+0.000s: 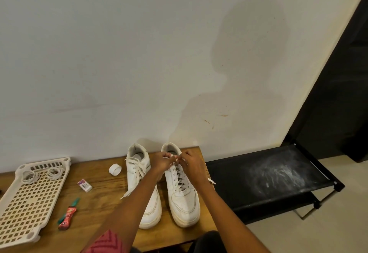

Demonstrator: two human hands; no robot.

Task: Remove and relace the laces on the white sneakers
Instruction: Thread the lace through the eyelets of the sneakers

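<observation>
Wooden table: both hands pinch lace atop right sneaker.

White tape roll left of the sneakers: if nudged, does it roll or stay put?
The white tape roll looks to be lying tilted on the wooden table, not flat, so a nudge would probably set it rolling or wobbling. It is a thin, hollow ring, so likely light and easy to displace. Its smooth band may slip under a loose pinch.

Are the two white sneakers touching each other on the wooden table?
Cannot tell. In the head view the left forearm covers the strip between the left white sneaker and right white sneaker.
</observation>
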